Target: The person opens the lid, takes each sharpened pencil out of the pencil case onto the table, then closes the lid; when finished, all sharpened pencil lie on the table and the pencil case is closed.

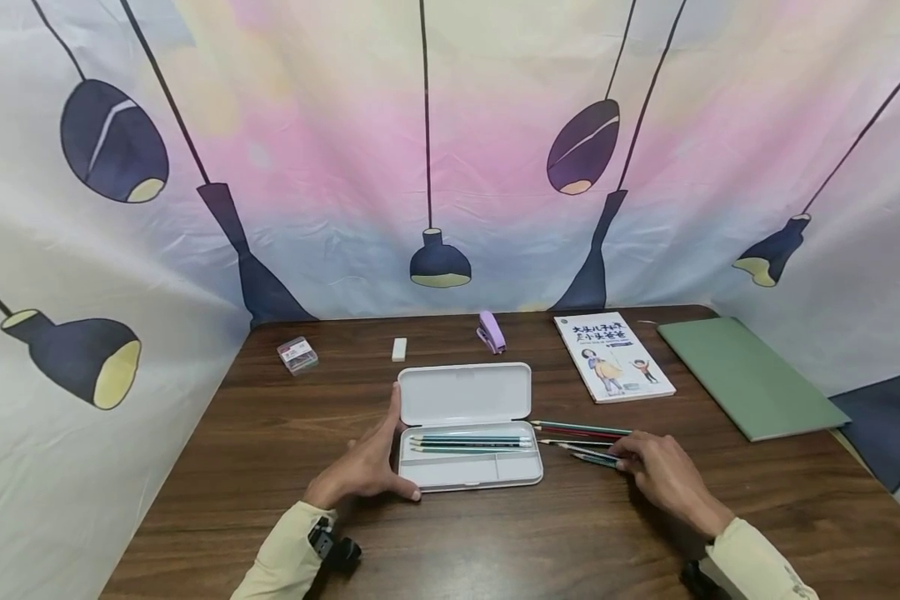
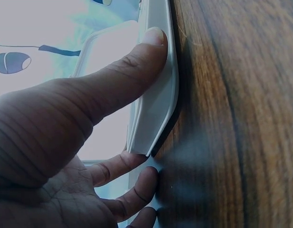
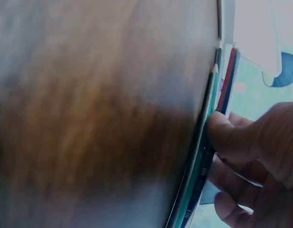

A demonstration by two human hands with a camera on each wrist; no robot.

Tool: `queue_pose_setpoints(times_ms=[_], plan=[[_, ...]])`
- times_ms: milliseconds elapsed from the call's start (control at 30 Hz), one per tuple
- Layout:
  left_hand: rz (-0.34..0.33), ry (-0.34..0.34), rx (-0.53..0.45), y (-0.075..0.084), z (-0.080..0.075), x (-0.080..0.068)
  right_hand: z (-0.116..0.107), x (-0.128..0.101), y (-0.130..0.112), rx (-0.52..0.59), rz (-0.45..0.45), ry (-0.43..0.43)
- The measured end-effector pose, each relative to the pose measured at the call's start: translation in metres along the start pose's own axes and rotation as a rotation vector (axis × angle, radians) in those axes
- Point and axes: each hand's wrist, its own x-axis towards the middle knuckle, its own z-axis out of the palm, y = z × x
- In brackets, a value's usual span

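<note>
A white pencil case (image 1: 442, 477) lies with its lid (image 1: 465, 395) folded back and several pencils (image 1: 465, 439) in its rear compartment. My left hand (image 1: 367, 462) is spread around the case's left end. Its thumb (image 2: 132, 66) lies straight along the front wall, and the index finger reaches up beside the lid. To the right of the case, several loose pencils (image 1: 581, 430) lie on the table in a loose fan. My right hand (image 1: 663, 473) pinches the near pencils (image 3: 201, 156) at their right ends between thumb and fingers, low over the wood.
Along the back of the brown table (image 1: 270, 467) are a small clear box (image 1: 297, 356), a white eraser (image 1: 399, 349) and a purple stapler (image 1: 491, 332). A book (image 1: 615, 357) and a green folder (image 1: 753, 377) lie at the right. A printed cloth (image 1: 345, 167) hangs behind.
</note>
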Motion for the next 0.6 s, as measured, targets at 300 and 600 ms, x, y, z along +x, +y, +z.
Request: queue_pose_setpoints(times_ms=[300,600], plan=[[0.002,0.007,0.016,-0.001,0.001,-0.002,-0.006,0.0,0.001,0.081,0.043,0.099],[-0.001,0.009,0.013,0.0,0.0,-0.002,-0.005,0.016,-0.011,0.093,-0.036,0.12]])
